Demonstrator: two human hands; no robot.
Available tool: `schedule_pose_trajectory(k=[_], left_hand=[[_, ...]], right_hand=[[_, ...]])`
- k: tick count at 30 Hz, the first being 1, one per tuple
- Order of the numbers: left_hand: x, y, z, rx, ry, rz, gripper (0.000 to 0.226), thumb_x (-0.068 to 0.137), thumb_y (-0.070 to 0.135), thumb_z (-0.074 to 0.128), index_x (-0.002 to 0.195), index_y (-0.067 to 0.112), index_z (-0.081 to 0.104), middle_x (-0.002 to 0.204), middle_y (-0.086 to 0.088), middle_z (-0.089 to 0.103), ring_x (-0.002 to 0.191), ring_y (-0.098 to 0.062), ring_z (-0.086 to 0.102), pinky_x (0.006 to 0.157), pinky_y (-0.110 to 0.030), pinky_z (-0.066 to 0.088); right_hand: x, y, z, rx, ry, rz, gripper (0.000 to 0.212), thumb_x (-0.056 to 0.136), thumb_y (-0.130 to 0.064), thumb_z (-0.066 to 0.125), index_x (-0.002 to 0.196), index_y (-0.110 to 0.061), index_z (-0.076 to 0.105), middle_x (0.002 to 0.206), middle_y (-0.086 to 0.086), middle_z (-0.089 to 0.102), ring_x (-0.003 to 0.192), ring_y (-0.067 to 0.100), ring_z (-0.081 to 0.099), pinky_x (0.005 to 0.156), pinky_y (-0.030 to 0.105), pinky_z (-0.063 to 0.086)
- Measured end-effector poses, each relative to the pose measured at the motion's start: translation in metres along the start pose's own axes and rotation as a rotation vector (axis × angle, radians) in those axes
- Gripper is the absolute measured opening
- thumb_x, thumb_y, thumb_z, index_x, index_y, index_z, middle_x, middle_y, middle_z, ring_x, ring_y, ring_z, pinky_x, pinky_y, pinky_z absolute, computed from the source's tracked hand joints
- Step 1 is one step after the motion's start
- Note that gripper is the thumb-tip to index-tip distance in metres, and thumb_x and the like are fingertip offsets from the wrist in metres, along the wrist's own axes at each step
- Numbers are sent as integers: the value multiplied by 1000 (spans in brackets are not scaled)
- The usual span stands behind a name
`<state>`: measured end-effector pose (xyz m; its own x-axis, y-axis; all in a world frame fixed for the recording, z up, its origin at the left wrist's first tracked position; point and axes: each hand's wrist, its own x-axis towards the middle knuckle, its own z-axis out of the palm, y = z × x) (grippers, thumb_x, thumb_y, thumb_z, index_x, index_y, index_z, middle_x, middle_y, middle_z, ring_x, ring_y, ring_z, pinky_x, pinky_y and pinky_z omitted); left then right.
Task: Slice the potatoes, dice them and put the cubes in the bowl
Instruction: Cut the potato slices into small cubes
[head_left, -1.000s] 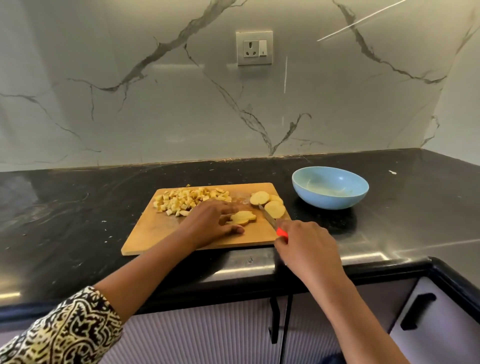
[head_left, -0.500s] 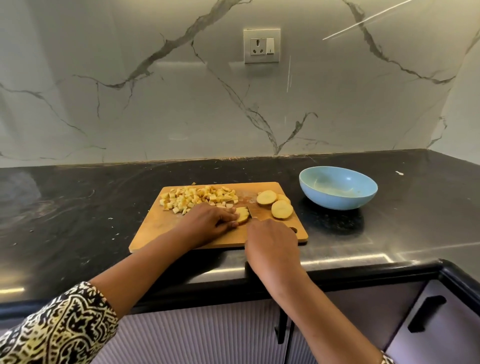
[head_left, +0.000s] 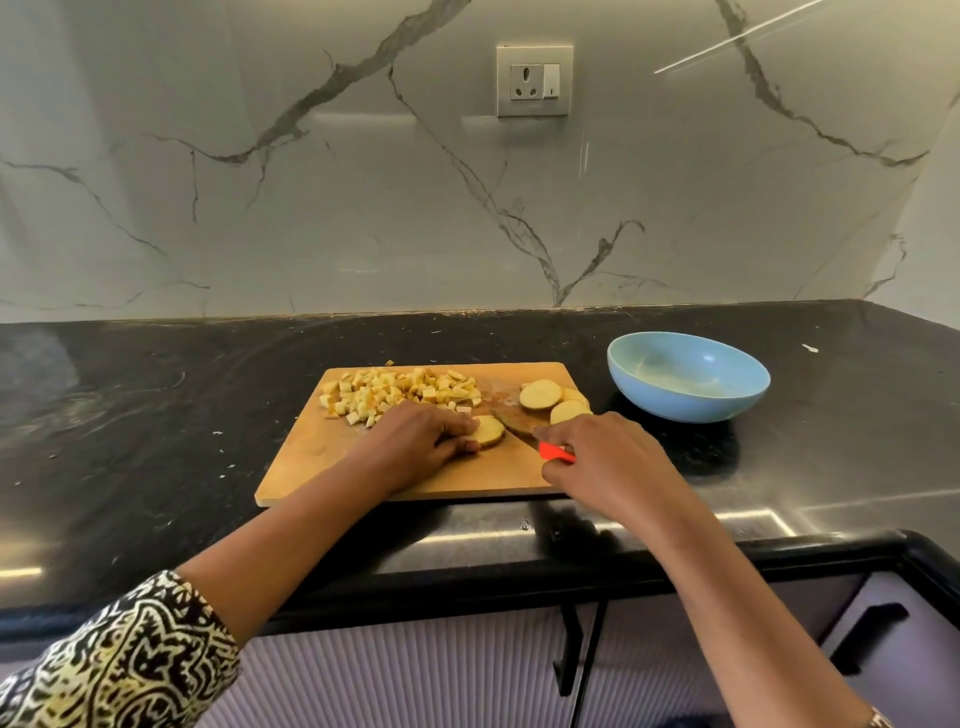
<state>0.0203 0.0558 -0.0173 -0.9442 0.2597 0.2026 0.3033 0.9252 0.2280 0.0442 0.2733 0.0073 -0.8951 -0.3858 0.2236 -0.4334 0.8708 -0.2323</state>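
On cutting board (head_left: 337, 467) | left hand (head_left: 415, 441) fingers hold potato slice (head_left: 491, 430) | right hand (head_left: 613, 462) fingers apparently wrap knife (head_left: 553, 451).

The left sleeve (head_left: 119, 660) carries a black-and-cream swirling print

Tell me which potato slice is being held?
The slice left of the knife, gripped by the left hand; the other slices lie untouched nearer the bowl.

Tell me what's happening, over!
Left hand holds potato slice. Right hand grips knife. Cubes on board, bowl empty. Nothing blocking.
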Motion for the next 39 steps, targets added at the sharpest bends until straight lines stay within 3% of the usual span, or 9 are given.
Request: schedule_pose_trajectory(k=[11,15,20,24,34,39], left_hand=[[4,3,2,29,29,-3,41,94,36,55,132,20,53,135,2,55,123,-12,50,105,-28,37],[3,6,0,29,30,-20,43,93,39,53,132,19,53,135,2,55,123,-12,50,104,-26,34],[4,9,-1,69,20,-9,43,94,41,51,132,21,53,135,6,55,119,-10,51,98,-22,35],[5,9,-1,103,29,-19,44,94,44,50,133,22,52,133,6,57,114,-11,50,87,-18,31],[11,2,4,92,61,-44,45,91,49,53,129,25,57,123,1,63,108,-11,52,84,-19,35],[13,-1,7,108,84,-38,45,90,51,53,127,26,58,121,1,65,108,-12,54,90,-24,39]], right_hand=[[3,6,11,-7,80,83,37,92,-33,51,127,-31,59,97,-2,65,86,16,60,72,29,50],[-2,-3,15,10,36,40,39,94,-33,50,133,-34,53,107,-2,64,95,17,59,75,28,48],[-3,-1,6,40,95,64,43,94,-31,49,137,-37,49,85,-6,55,81,14,57,63,25,39],[-6,-11,-1,-10,16,21,35,95,-29,49,129,-33,58,90,-3,62,76,13,58,55,23,40],[3,-21,-1,-72,-30,23,32,94,-27,49,124,-29,62,98,-2,65,82,14,59,64,27,48],[17,-37,14,-183,-66,-42,29,97,-22,47,124,-20,58,74,-5,45,74,14,49,62,27,39]])
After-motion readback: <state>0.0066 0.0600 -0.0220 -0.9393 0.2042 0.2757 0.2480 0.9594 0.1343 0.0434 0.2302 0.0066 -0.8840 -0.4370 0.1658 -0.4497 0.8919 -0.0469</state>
